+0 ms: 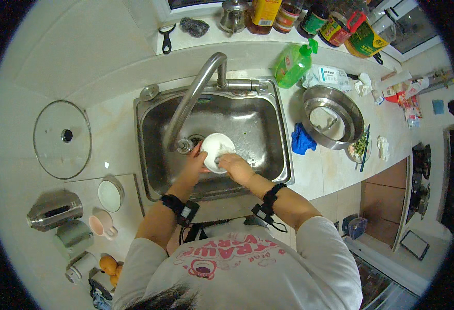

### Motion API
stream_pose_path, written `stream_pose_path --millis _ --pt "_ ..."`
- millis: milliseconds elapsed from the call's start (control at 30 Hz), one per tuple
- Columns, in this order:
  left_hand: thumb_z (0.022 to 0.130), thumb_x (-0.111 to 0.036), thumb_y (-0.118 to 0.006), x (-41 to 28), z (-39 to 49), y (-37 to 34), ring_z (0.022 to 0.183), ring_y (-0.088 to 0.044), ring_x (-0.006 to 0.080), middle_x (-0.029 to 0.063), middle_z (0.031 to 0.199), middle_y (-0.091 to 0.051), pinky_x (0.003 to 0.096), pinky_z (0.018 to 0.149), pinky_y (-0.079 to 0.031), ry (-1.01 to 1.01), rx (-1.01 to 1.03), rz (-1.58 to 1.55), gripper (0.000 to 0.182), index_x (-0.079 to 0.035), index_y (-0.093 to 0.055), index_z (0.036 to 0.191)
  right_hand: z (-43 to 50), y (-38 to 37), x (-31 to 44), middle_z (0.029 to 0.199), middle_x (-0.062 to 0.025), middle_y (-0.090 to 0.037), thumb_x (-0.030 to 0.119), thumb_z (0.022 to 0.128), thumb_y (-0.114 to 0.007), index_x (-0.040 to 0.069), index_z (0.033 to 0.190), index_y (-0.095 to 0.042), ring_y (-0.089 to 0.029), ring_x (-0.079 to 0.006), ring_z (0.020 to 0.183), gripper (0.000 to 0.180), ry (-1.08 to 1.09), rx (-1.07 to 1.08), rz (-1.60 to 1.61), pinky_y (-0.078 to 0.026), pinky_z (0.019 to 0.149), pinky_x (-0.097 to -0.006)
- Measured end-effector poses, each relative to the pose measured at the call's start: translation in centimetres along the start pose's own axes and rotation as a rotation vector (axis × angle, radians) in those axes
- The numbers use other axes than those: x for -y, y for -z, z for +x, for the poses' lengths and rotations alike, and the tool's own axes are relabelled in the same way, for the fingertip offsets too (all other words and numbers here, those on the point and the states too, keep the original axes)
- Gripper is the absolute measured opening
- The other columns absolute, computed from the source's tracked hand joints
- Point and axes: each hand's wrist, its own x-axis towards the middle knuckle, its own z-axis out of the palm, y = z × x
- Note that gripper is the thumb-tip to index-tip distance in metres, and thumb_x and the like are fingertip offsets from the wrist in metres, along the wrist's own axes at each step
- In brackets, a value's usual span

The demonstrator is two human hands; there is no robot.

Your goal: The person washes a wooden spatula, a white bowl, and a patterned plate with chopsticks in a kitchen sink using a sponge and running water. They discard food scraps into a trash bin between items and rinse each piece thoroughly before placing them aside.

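Note:
A white bowl (216,144) is tilted over the stainless steel sink (256,133), its inside facing up towards me. My left hand (196,161) grips the bowl by its left rim. Curled fingers of my right hand (236,166) press into the bowl's lower right part. Under them shows a small greyish scrubber (220,158), mostly hidden and blurred. The curved steel faucet (196,93) reaches over the sink, its spout end just left of my left hand. Below that end, a round metal strainer (185,145) sits by the drain.
Right of the sink are a blue cloth (303,139), a large steel pot (315,133), and a plate of chopped greens (359,149) with chopsticks. Green soap bottle (293,66) stands behind. Left are a glass lid (62,139), another bowl (110,195) and a pink mug (102,223). Several bottles line the ledge.

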Motion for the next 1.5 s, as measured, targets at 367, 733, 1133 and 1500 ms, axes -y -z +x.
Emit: stream_pose_path --millis 367,733,1133,1500 --pt "0.082 -0.018 -0.05 -1.7 -1.2 -3.4 0.105 -0.05 0.0215 0.0106 0.126 -0.044 0.0335 0.08 -0.047 -0.044 -0.127 -0.163 0.067 -0.016 -0.02 0.142 -0.2 1.6 -1.8 0.108 -0.0139 -0.059 0.005 0.068 -0.062 0.008 0.102 -0.057 -0.054 -0.0309 0.105 0.034 -0.348 -0.06 0.426 -0.04 0.091 -0.0412" --pt "0.081 -0.015 -0.052 -0.4 -0.3 -4.2 0.093 -0.055 0.0183 0.0108 0.12 -0.045 0.0332 0.067 -0.05 -0.002 -0.103 -0.053 0.072 -0.024 -0.016 0.143 -1.7 1.9 -4.1 0.116 -0.0122 -0.054 0.006 0.071 -0.063 0.008 0.105 -0.056 -0.051 -0.0303 0.108 0.035 -0.051 0.002 0.071 -0.041 0.091 -0.0416" --pt "0.081 -0.014 -0.053 0.9 0.4 -4.4 0.101 -0.051 0.0195 0.0081 0.126 -0.043 0.0334 0.068 -0.051 -0.022 -0.218 -0.209 0.07 -0.02 -0.019 0.142 -1.9 3.2 -5.6 0.126 -0.0125 -0.048 0.006 0.068 -0.068 0.009 0.11 -0.055 -0.043 -0.0293 0.12 0.045 -0.103 0.138 0.244 -0.032 0.1 -0.0456" --pt "0.08 -0.019 -0.053 1.9 0.7 -5.2 0.1 -0.052 0.0215 0.011 0.126 -0.043 0.0318 0.068 -0.05 -0.224 -0.179 -0.092 0.071 -0.02 -0.018 0.142 -2.0 3.2 -7.3 0.125 -0.0101 -0.05 0.01 0.07 -0.067 0.012 0.112 -0.054 -0.045 -0.0285 0.118 0.044 -0.069 0.212 0.133 -0.033 0.101 -0.0455"
